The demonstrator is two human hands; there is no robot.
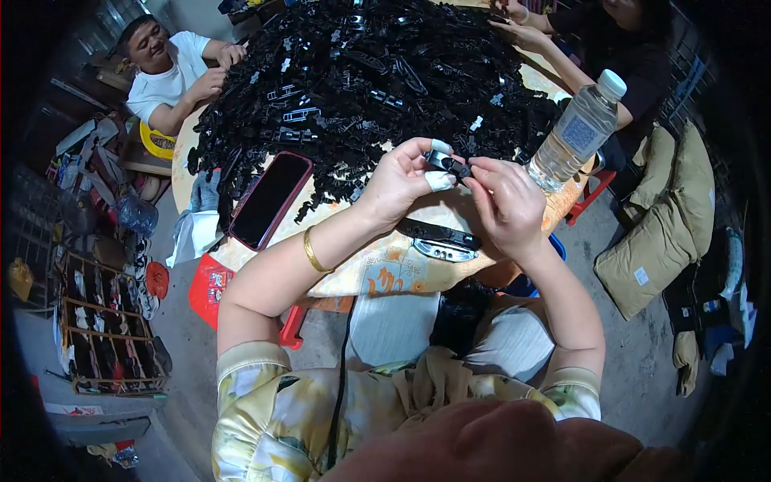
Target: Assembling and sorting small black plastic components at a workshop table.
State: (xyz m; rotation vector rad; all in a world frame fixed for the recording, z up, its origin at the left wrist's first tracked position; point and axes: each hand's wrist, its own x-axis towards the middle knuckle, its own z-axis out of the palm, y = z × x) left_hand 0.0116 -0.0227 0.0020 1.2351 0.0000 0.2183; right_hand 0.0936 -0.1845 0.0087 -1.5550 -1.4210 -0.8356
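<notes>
Above the table's near edge, my left hand (393, 183) is closed on a small black part with a shiny silver-looking face (446, 163). Its thumb and forefinger wear white tip covers and press the part from both sides. My right hand (507, 201) pinches the part's right end between thumb and fingers; the fingers partly hide that end. Just below my hands, a long black piece (438, 232) and a shiny silver piece (444, 251) lie on the patterned tabletop (385, 273). Beyond my hands spreads a big heap of black plastic parts (361, 88).
A dark phone (271, 199) lies left of my forearm; a clear bottle (574, 132) stands right. One person (173, 76) sits at the far left, another person (634, 56) at the far right, both with hands by the heap. Stuffed sacks (662, 225) lie on the right floor.
</notes>
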